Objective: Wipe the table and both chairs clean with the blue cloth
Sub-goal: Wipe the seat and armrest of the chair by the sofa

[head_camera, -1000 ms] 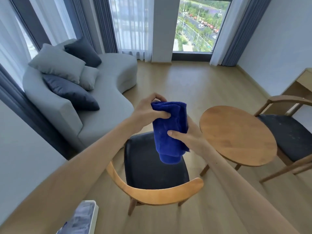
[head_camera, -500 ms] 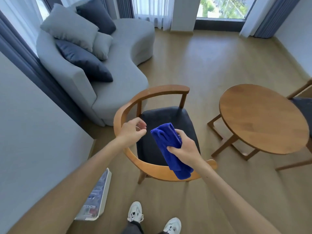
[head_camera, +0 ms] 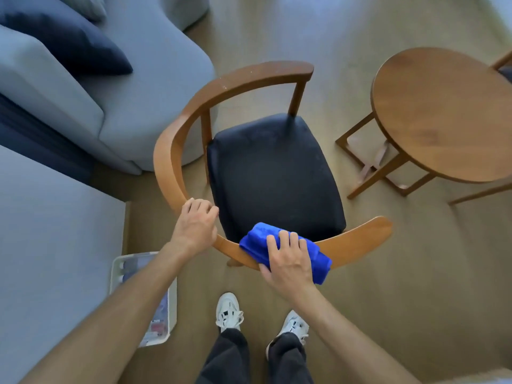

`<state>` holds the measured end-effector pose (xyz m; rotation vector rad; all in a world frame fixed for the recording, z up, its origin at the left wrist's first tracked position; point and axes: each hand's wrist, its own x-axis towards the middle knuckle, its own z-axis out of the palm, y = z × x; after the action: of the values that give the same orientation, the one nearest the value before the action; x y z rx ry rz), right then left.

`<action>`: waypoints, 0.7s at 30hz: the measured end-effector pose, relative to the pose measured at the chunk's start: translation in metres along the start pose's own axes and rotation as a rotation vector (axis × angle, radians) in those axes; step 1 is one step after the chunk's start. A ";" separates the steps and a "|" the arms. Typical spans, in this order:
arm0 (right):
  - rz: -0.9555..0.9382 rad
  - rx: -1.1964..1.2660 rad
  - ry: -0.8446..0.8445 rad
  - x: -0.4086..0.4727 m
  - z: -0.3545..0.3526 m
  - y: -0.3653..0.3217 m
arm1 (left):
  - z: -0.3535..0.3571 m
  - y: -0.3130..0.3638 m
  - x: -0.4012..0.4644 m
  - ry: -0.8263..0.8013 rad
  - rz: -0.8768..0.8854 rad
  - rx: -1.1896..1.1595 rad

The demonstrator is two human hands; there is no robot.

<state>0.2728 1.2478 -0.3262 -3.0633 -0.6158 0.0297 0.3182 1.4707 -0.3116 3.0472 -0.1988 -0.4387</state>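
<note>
Right hand point(head_camera: 288, 259) pressed the folded blue cloth point(head_camera: 282, 246) flat-fingered onto the chair point(head_camera: 277, 176) back rail; left hand point(head_camera: 196, 223), fingers curled over the rail, steadied the frame. Wiping well probably required firm, even strokes along the curve toward each rail end

folded blue cloth point(head_camera: 285, 249) draped over the wooden chair point(head_camera: 177, 139) backrest, round table point(head_camera: 443, 115) beside

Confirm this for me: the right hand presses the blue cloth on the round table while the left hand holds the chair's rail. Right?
Not quite. The head view shows the right hand pressing the cloth on the chair's curved rail, not on the table, which stands untouched to the right. The left hand does hold the rail.
</note>
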 end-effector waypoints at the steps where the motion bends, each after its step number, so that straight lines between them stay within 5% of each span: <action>1: -0.030 0.003 0.034 0.003 -0.002 0.004 | 0.005 -0.004 0.002 -0.005 0.032 0.045; 8: -0.227 0.272 0.007 0.016 0.009 0.036 | 0.016 -0.012 0.019 0.037 0.117 0.178; 15: 0.105 0.204 0.136 -0.006 0.029 -0.029 | 0.027 0.004 0.027 0.170 -0.043 0.106; 18: -0.048 0.179 0.238 -0.015 0.041 -0.025 | 0.036 0.010 0.026 0.183 -0.023 0.161; 21: -0.188 0.206 0.230 -0.028 0.040 0.054 | 0.038 0.011 0.026 0.159 -0.024 0.184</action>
<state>0.2666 1.1878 -0.3666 -2.7452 -0.8230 -0.2422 0.3308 1.4544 -0.3548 3.2482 -0.2055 -0.1866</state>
